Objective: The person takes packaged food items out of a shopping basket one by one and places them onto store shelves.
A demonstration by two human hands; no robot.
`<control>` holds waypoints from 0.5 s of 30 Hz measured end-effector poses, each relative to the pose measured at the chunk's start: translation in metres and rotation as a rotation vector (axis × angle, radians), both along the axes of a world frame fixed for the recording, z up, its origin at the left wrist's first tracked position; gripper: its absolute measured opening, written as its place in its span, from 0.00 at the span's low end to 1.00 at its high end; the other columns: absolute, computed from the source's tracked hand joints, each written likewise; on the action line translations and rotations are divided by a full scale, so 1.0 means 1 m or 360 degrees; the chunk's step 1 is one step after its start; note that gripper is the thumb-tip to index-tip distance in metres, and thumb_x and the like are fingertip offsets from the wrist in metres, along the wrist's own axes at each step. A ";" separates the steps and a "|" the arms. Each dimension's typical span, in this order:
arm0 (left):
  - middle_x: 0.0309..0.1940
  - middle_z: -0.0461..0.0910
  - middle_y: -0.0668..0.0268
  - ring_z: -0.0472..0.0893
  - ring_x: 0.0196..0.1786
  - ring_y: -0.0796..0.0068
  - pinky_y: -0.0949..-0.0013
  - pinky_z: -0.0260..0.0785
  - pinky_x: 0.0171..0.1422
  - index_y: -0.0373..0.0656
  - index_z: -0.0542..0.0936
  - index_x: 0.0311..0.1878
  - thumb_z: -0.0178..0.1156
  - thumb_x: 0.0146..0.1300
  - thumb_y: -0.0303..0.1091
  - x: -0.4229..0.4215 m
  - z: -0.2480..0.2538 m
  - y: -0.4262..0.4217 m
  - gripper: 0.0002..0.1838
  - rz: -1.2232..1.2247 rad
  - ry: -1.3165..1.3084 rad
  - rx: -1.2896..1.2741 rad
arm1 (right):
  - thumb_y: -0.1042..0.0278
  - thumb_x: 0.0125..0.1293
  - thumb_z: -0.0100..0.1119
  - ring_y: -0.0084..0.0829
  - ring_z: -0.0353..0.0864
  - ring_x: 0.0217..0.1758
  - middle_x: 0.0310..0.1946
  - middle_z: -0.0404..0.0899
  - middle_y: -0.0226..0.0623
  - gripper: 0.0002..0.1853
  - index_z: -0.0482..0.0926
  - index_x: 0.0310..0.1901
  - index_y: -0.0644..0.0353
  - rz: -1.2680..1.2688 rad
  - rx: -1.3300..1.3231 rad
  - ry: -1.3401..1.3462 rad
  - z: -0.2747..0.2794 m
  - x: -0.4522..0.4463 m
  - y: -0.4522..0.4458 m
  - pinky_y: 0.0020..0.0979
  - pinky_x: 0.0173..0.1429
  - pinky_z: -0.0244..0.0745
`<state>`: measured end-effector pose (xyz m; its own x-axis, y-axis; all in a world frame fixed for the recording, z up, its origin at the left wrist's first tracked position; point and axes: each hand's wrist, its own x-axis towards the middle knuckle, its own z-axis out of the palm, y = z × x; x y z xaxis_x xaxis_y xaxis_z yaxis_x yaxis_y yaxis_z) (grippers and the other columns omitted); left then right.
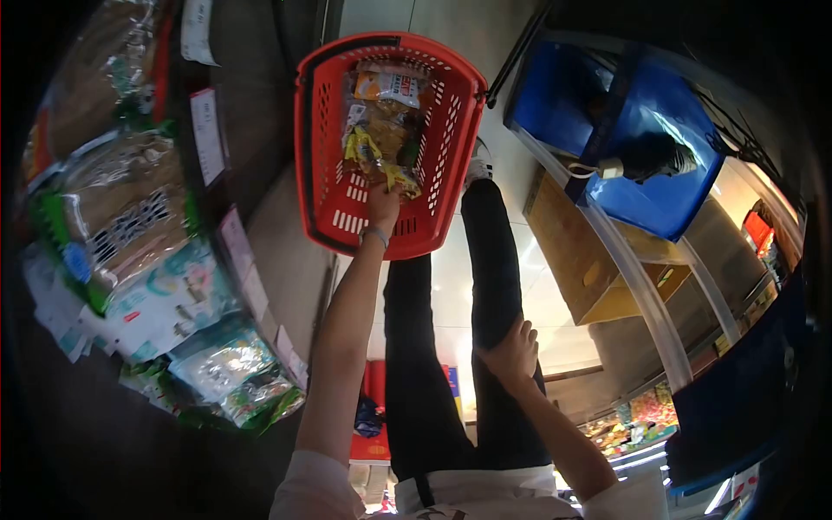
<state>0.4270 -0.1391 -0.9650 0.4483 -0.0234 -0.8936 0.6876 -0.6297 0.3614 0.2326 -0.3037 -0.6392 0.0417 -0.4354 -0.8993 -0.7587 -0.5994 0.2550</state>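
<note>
A red plastic shopping basket [455,204] stands on the floor in front of my legs. My left hand [384,204] reaches down inside it, its fingers closed on the near end of a yellow snack packet [406,180]. Beyond that packet lie more clear-and-yellow food packages [386,132] and a white-and-orange packet [390,85] at the basket's far end. My right hand [513,351] rests on my knee with its fingers laid over the dark trousers, holding nothing.
Bagged goods [130,208] hang or lie on a shelf at left, with price tags [206,134] along its edge. To the right are blue bins [667,147] on a frame, with a cardboard box [589,269] beneath. The basket's black handle [347,45] lies along its rim.
</note>
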 end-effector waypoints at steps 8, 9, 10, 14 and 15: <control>0.40 0.85 0.74 0.80 0.40 0.82 0.73 0.71 0.42 0.46 0.84 0.55 0.63 0.69 0.38 -0.022 0.187 0.015 0.15 0.0916 0.0162 -0.0403 | 0.46 0.50 0.77 0.51 0.72 0.67 0.62 0.72 0.53 0.55 0.59 0.73 0.69 -0.0134 0.0007 -0.0119 0.028 -0.011 0.000 0.46 0.69 0.72; 0.42 0.85 0.74 0.81 0.43 0.82 0.74 0.72 0.44 0.47 0.83 0.56 0.63 0.69 0.39 -0.028 0.231 0.012 0.15 0.1012 0.0078 -0.0370 | 0.47 0.52 0.77 0.51 0.71 0.68 0.63 0.71 0.53 0.54 0.59 0.74 0.68 -0.0086 0.0014 -0.0164 0.030 -0.011 0.002 0.46 0.70 0.71; 0.48 0.85 0.71 0.82 0.50 0.80 0.72 0.74 0.53 0.46 0.82 0.56 0.61 0.71 0.41 -0.043 0.234 0.033 0.15 0.1119 0.0261 -0.0376 | 0.47 0.53 0.75 0.54 0.71 0.68 0.64 0.71 0.55 0.51 0.61 0.71 0.69 0.0040 -0.0015 -0.0350 0.027 -0.025 0.009 0.48 0.69 0.72; 0.43 0.87 0.69 0.84 0.47 0.77 0.73 0.74 0.48 0.46 0.83 0.50 0.57 0.74 0.39 -0.074 0.357 0.044 0.11 0.1554 0.0404 -0.0957 | 0.63 0.53 0.76 0.58 0.71 0.66 0.62 0.71 0.53 0.47 0.60 0.73 0.61 0.0326 0.0236 -0.1038 0.056 -0.024 0.013 0.52 0.69 0.71; 0.41 0.85 0.68 0.82 0.40 0.76 0.75 0.72 0.39 0.44 0.82 0.50 0.58 0.73 0.38 -0.104 0.323 0.084 0.10 0.1640 0.0713 -0.1343 | 0.65 0.54 0.75 0.55 0.71 0.65 0.61 0.72 0.50 0.48 0.59 0.75 0.61 0.0201 0.0421 -0.1193 0.088 -0.007 0.009 0.50 0.66 0.74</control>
<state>0.3231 -0.0549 -0.6421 0.2772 -0.4568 -0.8453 0.8574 0.5146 0.0031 0.2260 -0.2951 -0.5510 0.7096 -0.1635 -0.6854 -0.5943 -0.6614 -0.4575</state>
